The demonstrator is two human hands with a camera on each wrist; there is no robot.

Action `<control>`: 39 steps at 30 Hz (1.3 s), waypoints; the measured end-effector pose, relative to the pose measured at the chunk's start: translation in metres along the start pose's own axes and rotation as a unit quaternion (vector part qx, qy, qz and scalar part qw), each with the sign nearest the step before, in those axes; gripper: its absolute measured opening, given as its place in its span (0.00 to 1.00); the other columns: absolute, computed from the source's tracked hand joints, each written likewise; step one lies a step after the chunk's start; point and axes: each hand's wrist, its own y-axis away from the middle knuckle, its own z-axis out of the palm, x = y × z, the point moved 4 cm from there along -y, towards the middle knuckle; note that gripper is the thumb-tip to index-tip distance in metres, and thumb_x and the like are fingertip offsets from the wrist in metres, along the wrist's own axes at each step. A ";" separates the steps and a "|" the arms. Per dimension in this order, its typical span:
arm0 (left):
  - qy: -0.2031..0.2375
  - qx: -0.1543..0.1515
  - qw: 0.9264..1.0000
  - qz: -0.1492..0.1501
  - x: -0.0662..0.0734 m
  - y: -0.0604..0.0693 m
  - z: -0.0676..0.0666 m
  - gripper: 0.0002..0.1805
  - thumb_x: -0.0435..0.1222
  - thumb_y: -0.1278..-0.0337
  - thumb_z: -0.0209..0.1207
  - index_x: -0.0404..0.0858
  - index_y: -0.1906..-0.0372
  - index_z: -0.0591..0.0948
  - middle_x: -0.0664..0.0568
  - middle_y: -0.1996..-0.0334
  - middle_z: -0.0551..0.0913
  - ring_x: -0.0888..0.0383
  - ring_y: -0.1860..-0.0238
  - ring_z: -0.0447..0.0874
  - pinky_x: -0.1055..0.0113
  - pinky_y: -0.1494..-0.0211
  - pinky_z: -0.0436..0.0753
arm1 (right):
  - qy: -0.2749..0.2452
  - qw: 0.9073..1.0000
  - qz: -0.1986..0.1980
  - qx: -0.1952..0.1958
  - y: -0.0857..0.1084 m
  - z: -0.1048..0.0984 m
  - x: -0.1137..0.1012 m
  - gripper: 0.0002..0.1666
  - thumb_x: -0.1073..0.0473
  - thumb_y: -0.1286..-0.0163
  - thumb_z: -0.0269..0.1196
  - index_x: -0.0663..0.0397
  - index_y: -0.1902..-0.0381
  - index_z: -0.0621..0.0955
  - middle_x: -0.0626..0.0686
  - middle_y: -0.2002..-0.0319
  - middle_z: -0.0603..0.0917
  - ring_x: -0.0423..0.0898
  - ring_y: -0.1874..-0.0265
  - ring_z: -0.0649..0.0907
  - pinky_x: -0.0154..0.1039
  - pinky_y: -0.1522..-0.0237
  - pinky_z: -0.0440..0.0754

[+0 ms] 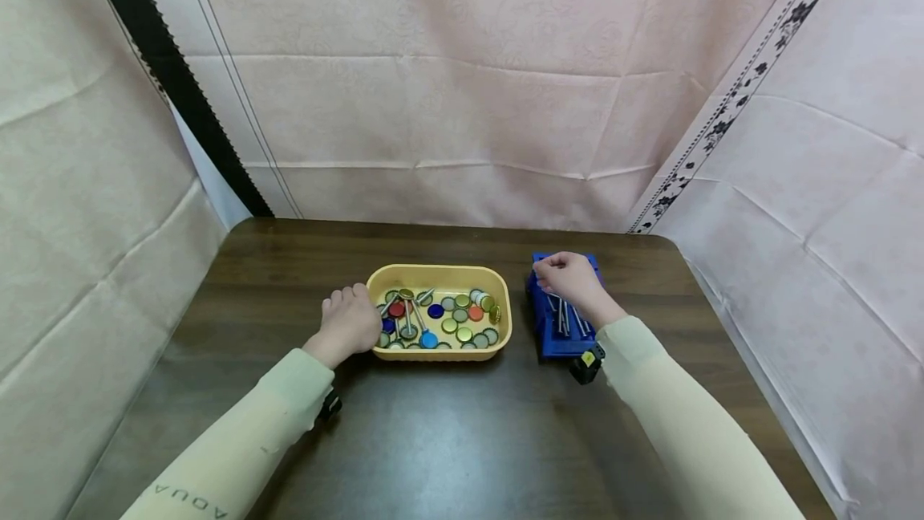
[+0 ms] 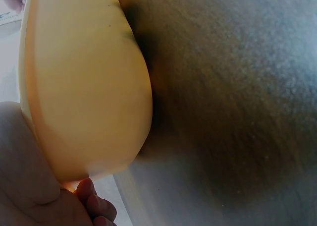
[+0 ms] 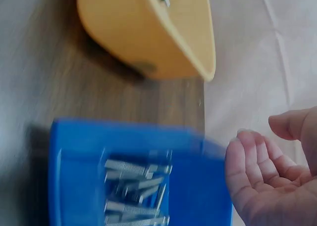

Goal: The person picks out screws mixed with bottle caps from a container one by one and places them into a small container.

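My left hand (image 1: pixel 350 321) grips the left end of a yellow plastic tray (image 1: pixel 447 356); in the left wrist view its fingertips (image 2: pixel 100 205) curl at the tray's end. Inside lie many bottle caps (image 1: pixel 464 335), gold, silver, blue and red, with several bolts (image 1: pixel 408 315) among them on the left side. My right hand (image 1: pixel 575 283) is over the far part of a blue bin (image 1: pixel 567 350) holding metal bolts (image 3: pixel 136 191). Its fingers are loosely bent and the thumb stands apart, with nothing visible between them in the right wrist view.
Both containers stand on a dark brown wooden table (image 1: pixel 433 440), the blue bin to the right of the tray with a gap between. Pale cloth (image 1: pixel 447 119) hangs behind the table and at both sides. A dark wrist camera (image 1: pixel 586 365) sits by the bin's near right corner.
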 end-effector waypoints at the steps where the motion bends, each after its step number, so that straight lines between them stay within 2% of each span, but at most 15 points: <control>1: 0.001 0.000 1.000 -0.001 0.000 0.000 0.000 0.14 0.38 0.33 0.43 0.30 0.55 0.65 0.39 0.63 0.68 0.41 0.58 0.62 0.48 0.52 0.60 | -0.012 1.000 0.002 -0.006 -0.001 0.004 -0.003 0.21 0.50 0.29 0.59 0.63 0.51 0.77 0.63 0.50 0.80 0.58 0.51 0.81 0.48 0.51 0.79; 6: 0.005 0.000 1.000 -0.003 0.000 0.000 0.000 0.13 0.38 0.32 0.43 0.30 0.55 0.65 0.39 0.62 0.68 0.41 0.58 0.62 0.48 0.51 0.60 | -0.053 0.998 0.010 -0.039 -0.008 0.030 -0.015 0.23 0.50 0.31 0.62 0.63 0.48 0.79 0.62 0.50 0.81 0.57 0.50 0.82 0.47 0.51 0.79; 11: 0.004 -0.002 1.000 -0.003 -0.001 0.000 0.000 0.13 0.38 0.32 0.42 0.30 0.55 0.65 0.39 0.63 0.68 0.41 0.58 0.62 0.48 0.52 0.60 | -0.056 0.995 0.005 -0.082 -0.010 0.065 -0.028 0.19 0.53 0.33 0.64 0.60 0.50 0.82 0.59 0.53 0.83 0.58 0.50 0.82 0.50 0.49 0.78; 14: 0.001 -0.003 1.000 -0.001 -0.002 0.000 0.001 0.13 0.38 0.32 0.42 0.30 0.56 0.65 0.39 0.63 0.67 0.41 0.59 0.61 0.49 0.53 0.60 | -0.043 0.992 -0.005 -0.119 -0.008 0.090 -0.034 0.17 0.55 0.32 0.63 0.60 0.50 0.82 0.61 0.52 0.82 0.59 0.50 0.81 0.52 0.48 0.76; 18: 0.001 -0.003 1.000 0.000 -0.002 0.000 0.001 0.13 0.38 0.32 0.43 0.30 0.56 0.65 0.39 0.63 0.68 0.42 0.59 0.61 0.49 0.53 0.60 | 0.003 0.987 -0.031 -0.159 -0.005 0.119 -0.037 0.17 0.54 0.31 0.63 0.61 0.53 0.84 0.59 0.53 0.84 0.57 0.53 0.83 0.54 0.49 0.77; 20: 0.003 -0.002 1.000 0.001 -0.001 0.000 0.001 0.13 0.39 0.32 0.44 0.30 0.56 0.65 0.39 0.63 0.68 0.42 0.59 0.61 0.49 0.53 0.60 | 0.027 0.985 -0.043 -0.166 -0.003 0.130 -0.039 0.14 0.53 0.31 0.62 0.59 0.59 0.86 0.56 0.56 0.85 0.54 0.57 0.84 0.54 0.51 0.78; 21: 0.003 -0.001 1.000 0.001 -0.001 0.001 0.000 0.13 0.39 0.32 0.44 0.31 0.56 0.65 0.39 0.63 0.68 0.42 0.59 0.61 0.49 0.53 0.60 | 0.037 0.983 -0.047 -0.171 -0.002 0.136 -0.039 0.13 0.54 0.31 0.62 0.59 0.66 0.86 0.54 0.63 0.85 0.52 0.64 0.84 0.52 0.53 0.79; 23: 0.004 -0.002 1.000 0.003 0.001 0.001 -0.001 0.13 0.39 0.32 0.44 0.30 0.57 0.65 0.39 0.63 0.68 0.41 0.59 0.61 0.49 0.53 0.60 | 0.046 0.981 -0.055 -0.180 -0.002 0.147 -0.040 0.18 0.55 0.32 0.62 0.58 0.80 0.81 0.51 0.76 0.80 0.46 0.77 0.79 0.49 0.56 0.80; 25: 0.005 -0.003 1.000 0.002 0.002 0.002 -0.002 0.13 0.39 0.33 0.44 0.30 0.57 0.65 0.39 0.63 0.68 0.41 0.59 0.61 0.49 0.52 0.60 | 0.053 0.980 -0.058 -0.185 -0.002 0.157 -0.040 0.24 0.56 0.32 0.63 0.54 0.88 0.72 0.47 0.85 0.70 0.42 0.86 0.66 0.44 0.65 0.78; 27: 0.005 -0.003 1.000 0.000 0.002 0.002 -0.002 0.13 0.39 0.32 0.44 0.30 0.56 0.65 0.39 0.63 0.68 0.41 0.58 0.61 0.49 0.52 0.60 | 0.064 0.978 -0.060 -0.187 -0.004 0.167 -0.039 0.29 0.57 0.33 0.63 0.53 0.91 0.65 0.47 0.89 0.60 0.43 0.88 0.56 0.40 0.71 0.74; 33: 0.006 -0.002 1.000 -0.002 0.001 0.001 0.000 0.14 0.39 0.33 0.44 0.30 0.55 0.65 0.39 0.63 0.68 0.41 0.58 0.62 0.48 0.51 0.60 | 0.116 0.975 -0.060 -0.177 -0.004 0.183 -0.035 0.30 0.58 0.33 0.64 0.52 0.94 0.66 0.47 0.93 0.62 0.43 0.92 0.57 0.37 0.77 0.70; 39: 0.000 0.003 1.000 0.000 0.001 -0.001 0.001 0.13 0.38 0.33 0.44 0.30 0.55 0.65 0.38 0.62 0.68 0.41 0.58 0.62 0.48 0.51 0.61 | 0.156 0.973 -0.059 -0.159 -0.001 0.188 -0.039 0.29 0.61 0.37 0.66 0.52 0.94 0.67 0.46 0.94 0.62 0.41 0.93 0.59 0.36 0.82 0.67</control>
